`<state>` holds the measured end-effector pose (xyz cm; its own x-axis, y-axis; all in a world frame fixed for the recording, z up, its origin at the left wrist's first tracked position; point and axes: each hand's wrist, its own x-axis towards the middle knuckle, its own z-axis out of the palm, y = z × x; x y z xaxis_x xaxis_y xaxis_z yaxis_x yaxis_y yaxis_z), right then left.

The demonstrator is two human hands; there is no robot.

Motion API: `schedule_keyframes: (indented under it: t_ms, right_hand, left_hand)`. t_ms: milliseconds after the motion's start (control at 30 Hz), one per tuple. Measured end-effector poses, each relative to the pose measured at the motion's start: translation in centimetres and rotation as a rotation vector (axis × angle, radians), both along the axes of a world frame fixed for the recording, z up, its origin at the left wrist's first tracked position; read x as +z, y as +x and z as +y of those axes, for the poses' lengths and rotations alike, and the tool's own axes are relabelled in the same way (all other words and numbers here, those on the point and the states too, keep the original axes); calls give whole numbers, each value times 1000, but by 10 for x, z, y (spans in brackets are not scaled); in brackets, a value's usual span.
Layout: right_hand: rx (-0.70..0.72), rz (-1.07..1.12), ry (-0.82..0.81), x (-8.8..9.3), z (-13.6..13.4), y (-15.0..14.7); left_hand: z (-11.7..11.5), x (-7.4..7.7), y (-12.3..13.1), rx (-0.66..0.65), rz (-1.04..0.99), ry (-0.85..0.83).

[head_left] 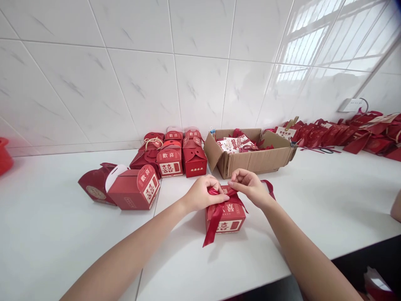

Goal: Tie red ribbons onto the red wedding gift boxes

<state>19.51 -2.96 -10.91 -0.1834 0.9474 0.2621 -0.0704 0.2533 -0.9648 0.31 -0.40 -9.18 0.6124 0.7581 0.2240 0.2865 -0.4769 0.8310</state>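
Observation:
A small red gift box (226, 218) with gold characters stands on the white counter (56, 234) in front of me. A dark red ribbon (214, 221) is wrapped over its top, with one tail hanging down its front left and another trailing off to the right. My left hand (201, 192) pinches the ribbon at the box's top left. My right hand (249, 187) pinches the ribbon at the top right. Both hands meet above the box's handle.
Several closed red gift boxes (171, 156) stand in a cluster by the tiled wall, and two more (131, 189) lie tipped to the left. An open cardboard carton (250, 156) holds packets. Flat red boxes (338, 133) pile along the right. Another person's arm (396, 205) shows at the right edge.

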Motion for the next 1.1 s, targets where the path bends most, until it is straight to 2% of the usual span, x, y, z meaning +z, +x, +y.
schedule_keyframes:
  t_ms: [233,400,567,667,967,1100]
  right_hand:
    - [21,-29,-28,-2,6,8]
    - [74,-161,-28,3,1,9]
    - [62,-311,45,7,-3,8]
    - [49,-338,94,6,-4,8]
    - [131,-360,64,8,-6,8]
    - [151,-399,71,6,-4,10]
  left_hand:
    - [2,-4,2,0,-31,-6]
    - [2,5,-1,-23,-117,-64]
    - [5,10,-6,-33,-90,-149]
    - [6,10,-7,-43,-73,-175]
    - [1,6,0,-11,-85,-155]
    - [1,4,-1,-36,-51,-150]
